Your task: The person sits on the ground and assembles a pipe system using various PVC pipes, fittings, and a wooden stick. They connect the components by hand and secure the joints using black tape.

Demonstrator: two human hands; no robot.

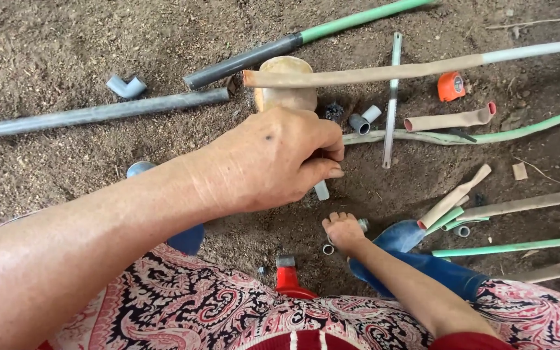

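On the bare brown soil (53,58) before us lies a scatter of pipe pieces, and the only vessel we can make out is a tan, rounded pot-like thing (285,84) just beyond our left hand; what is inside it we cannot tell, since a tan-sleeved pipe (371,72) crosses its top. Our left hand (273,159) is raised close to the camera, fingers curled narrow and pinching a short pale pipe stub (321,190), whose lower end sticks out below the thumb. Our right hand (343,230) is low on the ground, fingers bent down and touching the soil, with a small grey fitting (362,224) just beside it and a small ring (327,249) near its heel; whether it grips anything we cannot tell. The stub hangs just above and to the left of the right hand. Further out we see a long grey pipe (98,113), a grey elbow joint (126,86), a saw blade (391,97), an orange tape measure (451,86) and a blue boot (416,249).
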